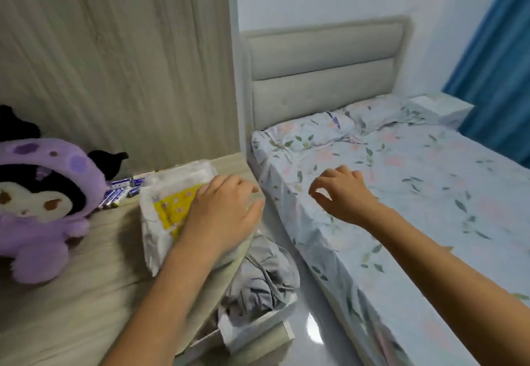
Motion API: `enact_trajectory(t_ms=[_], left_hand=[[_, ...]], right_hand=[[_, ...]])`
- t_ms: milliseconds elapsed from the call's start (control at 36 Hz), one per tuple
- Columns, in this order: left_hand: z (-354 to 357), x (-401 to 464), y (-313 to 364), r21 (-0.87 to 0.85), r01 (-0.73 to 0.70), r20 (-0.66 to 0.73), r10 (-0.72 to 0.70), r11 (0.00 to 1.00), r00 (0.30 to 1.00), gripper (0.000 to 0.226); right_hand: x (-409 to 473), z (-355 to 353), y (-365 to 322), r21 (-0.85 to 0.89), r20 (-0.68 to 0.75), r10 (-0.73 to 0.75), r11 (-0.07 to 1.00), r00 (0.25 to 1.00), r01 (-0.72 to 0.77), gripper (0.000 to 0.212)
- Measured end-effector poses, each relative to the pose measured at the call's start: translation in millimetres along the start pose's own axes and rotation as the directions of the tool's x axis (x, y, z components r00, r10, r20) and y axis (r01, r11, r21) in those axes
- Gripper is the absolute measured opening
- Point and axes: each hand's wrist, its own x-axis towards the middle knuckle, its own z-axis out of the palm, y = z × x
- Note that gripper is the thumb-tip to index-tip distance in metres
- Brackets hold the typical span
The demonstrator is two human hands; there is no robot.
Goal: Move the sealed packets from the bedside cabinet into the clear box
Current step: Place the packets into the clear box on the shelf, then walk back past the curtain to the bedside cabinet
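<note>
The left hand (222, 213) lies palm-down on the sealed packets (169, 211), a stack of white plastic packs with a yellow printed panel. Its fingers are spread over the stack's right edge and curl down at that edge; whether they have closed into a grip cannot be told. The stack sits directly under and to the left of this hand, at the right-hand corner of the bedside cabinet (86, 294). Its long axis runs away from the person, tilted slightly leftward. The left hand is in contact; the right hand (341, 191) is well apart to the right, hovering over the edge of the bed (415, 193) with fingers loosely curled and holding nothing.

The coming move is judged to be a lift by the left hand. The clear box is not identifiable with certainty (a pale container (258, 328) holding grey cloth (263, 274) sits below the left forearm, beside the cabinet, and may be it).

The counter surface is pale wood grain. To the left of the left hand sits a purple plush toy (43, 202), with small blue-and-white items (123, 191) beyond the stack. Farther off: a wood-grain panel (114, 64), a padded headboard (321, 73), floral bedding, a white box (441, 110) and a blue curtain (499, 64).
</note>
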Motion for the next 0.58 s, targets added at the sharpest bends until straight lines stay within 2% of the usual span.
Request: enact_trajectory(t_ms=[111, 222, 417, 583], left_hand=[[23, 16, 56, -0.010, -0.200, 0.081, 0.200, 0.980, 0.976, 0.034], [45, 26, 106, -0.001, -0.320, 0.165, 0.316, 0.947, 0.934, 0.036], [81, 22, 256, 0.037, -0.582, 0.223, 0.561, 0.812, 0.797, 0.042], [114, -21, 417, 0.002, -0.750, 0.263, 0.723, 0.661, 0.638, 0.040]], right_hand=[[-68, -8, 53, -0.086, 0.090, 0.187, 0.980, 0.978, -0.180, 0.024], [-131, -20, 102, -0.066, 0.117, 0.381, 0.924, 0.917, -0.376, 0.026], [-298, -47, 183, -0.032, 0.069, 0.694, 0.719, 0.716, -0.694, 0.029], [-468, -58, 222, -0.155, 0.058, 0.841, 0.540, 0.538, -0.827, 0.033]])
